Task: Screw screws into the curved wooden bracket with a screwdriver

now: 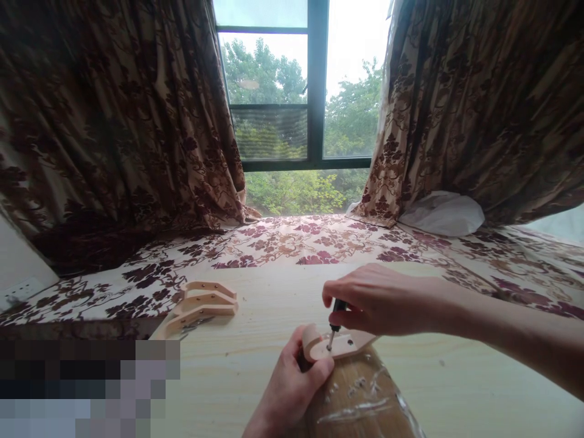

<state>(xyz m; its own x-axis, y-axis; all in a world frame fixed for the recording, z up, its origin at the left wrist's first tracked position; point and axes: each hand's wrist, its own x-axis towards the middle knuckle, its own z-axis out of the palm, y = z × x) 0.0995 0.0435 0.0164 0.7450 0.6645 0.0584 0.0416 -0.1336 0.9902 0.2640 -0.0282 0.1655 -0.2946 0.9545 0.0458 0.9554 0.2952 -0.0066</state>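
My right hand point(365, 298) is closed round the dark handle of a screwdriver point(336, 316), held nearly upright. Its shaft tip meets a screw hole in a pale wooden hook-shaped piece point(340, 348). A second dark hole or screw shows farther right on that piece. Gripping the curved left end of the wooden piece is my left hand point(301, 377), with the thumb in front and the fingers partly hidden behind. Under the piece lies a brown block wrapped in clear plastic point(356, 395), with small shavings or bits on top.
Several similar wooden hooks point(205, 301) lie at the left of the pale wooden board point(255, 304), near some thin dark metal pieces point(196, 325). Beyond are a floral cloth point(314, 237), patterned curtains point(173, 121), a window and a white plastic bag point(444, 214). A blurred area covers the lower left.
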